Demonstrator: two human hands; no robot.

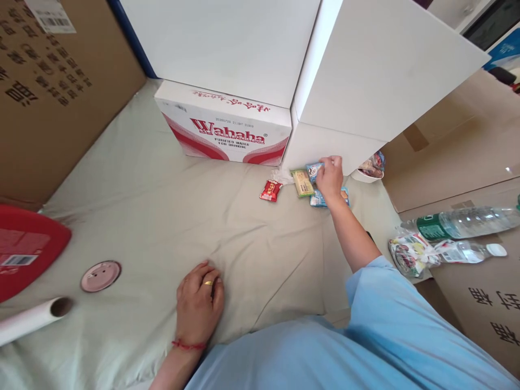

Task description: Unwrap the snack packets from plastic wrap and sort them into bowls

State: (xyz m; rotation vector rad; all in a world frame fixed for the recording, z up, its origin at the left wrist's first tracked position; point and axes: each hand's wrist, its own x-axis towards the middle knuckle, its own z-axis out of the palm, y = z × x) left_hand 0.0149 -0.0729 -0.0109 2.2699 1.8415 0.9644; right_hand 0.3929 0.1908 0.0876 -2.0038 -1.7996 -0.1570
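Note:
My right hand point(330, 177) reaches to the far side of the cloth, fingers closed on the edge of a small blue snack packet point(313, 171). Part of that packet is hidden by the hand. Beside it lies a yellow-green snack packet point(303, 183). Under my wrist another blue packet point(319, 198) shows, partly covered by the arm. A small red packet point(271, 190) lies to the left, near some clear plastic wrap point(283, 175). My left hand point(200, 300) rests palm down on the cloth, holding nothing visible, its fingers loosely bent and slightly apart.
A white and red Wahaha carton point(227, 127) and white boxes point(345, 59) stand behind the packets. At right are a bowl of wrapped items point(369, 174) and plastic bottles point(467, 222). A pink disc point(101, 276), cardboard tube point(32, 320) and red container point(30, 246) lie left.

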